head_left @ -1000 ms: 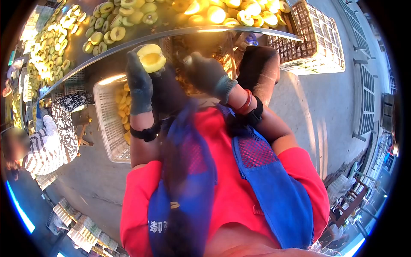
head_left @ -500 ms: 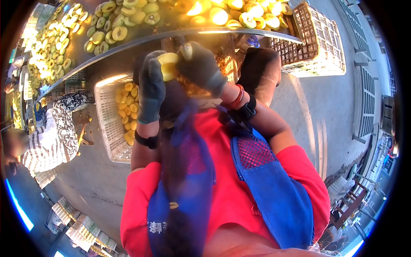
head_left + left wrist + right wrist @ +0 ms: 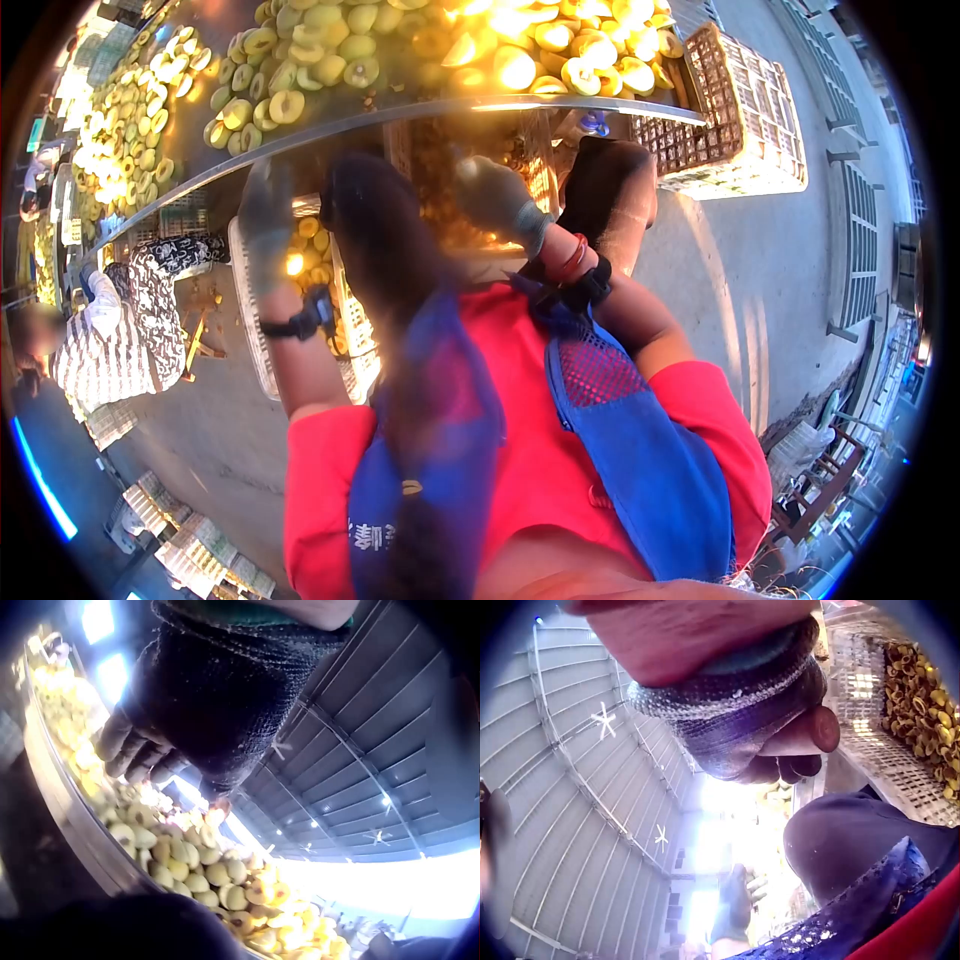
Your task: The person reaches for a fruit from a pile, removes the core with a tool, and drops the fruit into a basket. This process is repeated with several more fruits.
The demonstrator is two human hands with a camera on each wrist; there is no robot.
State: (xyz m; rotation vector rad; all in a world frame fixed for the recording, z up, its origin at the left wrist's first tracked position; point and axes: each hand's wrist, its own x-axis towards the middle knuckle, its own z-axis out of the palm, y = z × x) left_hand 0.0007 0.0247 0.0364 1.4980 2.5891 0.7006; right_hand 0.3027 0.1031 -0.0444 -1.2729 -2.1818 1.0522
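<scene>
My gloved left hand (image 3: pixel 265 225) is blurred, out to the left at the table edge above a crate. In the left wrist view the left hand (image 3: pixel 217 705) hangs near halved peach-like fruit (image 3: pixel 202 874), fingers loosely bent and nothing visible in them. My gloved right hand (image 3: pixel 492 195) is over the crate between the knees. It grips a tool by its wooden handle (image 3: pixel 826 729); the round butt shows in the right wrist view, and the tool's working end is hidden by the hand.
A metal-edged table (image 3: pixel 400 112) bears heaps of halved fruit. Yellow pieces (image 3: pixel 312 250) lie in the white crate (image 3: pixel 262 345) at left. Hollowed scraps (image 3: pixel 922 712) fill the crate (image 3: pixel 862 682) between the legs. Another crate (image 3: pixel 745 130) stands at right. A person (image 3: pixel 120 345) sits at left.
The left hand held a peach-like half, brought it to the right hand's tool, then moved left toward the table edge; the half is no longer visible there. The right hand has shifted slightly right and down.
</scene>
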